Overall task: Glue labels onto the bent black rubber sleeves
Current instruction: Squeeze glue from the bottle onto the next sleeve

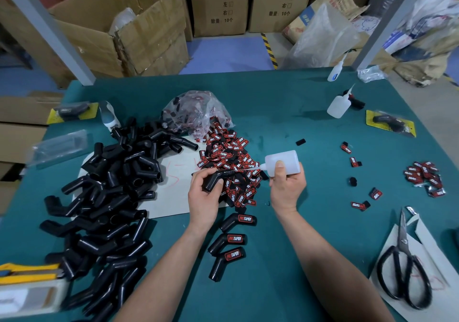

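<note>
my left hand (204,192) curls round a bent sleeve (215,180) above the label pile (232,165), bare face up, so my right hand (288,185), gripping the glue bottle (282,163), can bring its nozzle onto it, finished sleeves (229,242) parked just below.

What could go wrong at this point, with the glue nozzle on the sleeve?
1. The glue bottle in the right hand points its nozzle across the loose label pile; a drip could bond labels together.
2. Fingers of the left hand wrap the bent sleeve close to the nozzle tip, so glue may reach skin.
3. Three labelled sleeves lie just under the wrists; a forearm could nudge them before the glue sets.
</note>
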### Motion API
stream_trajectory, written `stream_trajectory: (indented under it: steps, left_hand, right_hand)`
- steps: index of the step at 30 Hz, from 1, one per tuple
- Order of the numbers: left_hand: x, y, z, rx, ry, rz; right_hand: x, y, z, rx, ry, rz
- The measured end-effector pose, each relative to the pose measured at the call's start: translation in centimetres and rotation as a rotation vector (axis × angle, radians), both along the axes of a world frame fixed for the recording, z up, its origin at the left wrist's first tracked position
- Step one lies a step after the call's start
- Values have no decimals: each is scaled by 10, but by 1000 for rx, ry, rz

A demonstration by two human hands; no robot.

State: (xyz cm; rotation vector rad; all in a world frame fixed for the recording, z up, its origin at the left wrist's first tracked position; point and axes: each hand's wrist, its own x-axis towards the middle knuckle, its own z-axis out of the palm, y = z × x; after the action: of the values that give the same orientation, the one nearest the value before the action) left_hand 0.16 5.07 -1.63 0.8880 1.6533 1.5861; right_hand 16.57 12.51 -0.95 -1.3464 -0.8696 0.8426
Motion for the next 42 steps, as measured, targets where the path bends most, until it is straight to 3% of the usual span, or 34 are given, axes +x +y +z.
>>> stream_trajectory:
  steps: [42]
  left_hand:
    - [-1, 1, -4, -1, -16, -8]
  right_hand:
    - [0, 0, -1, 17, 33, 13]
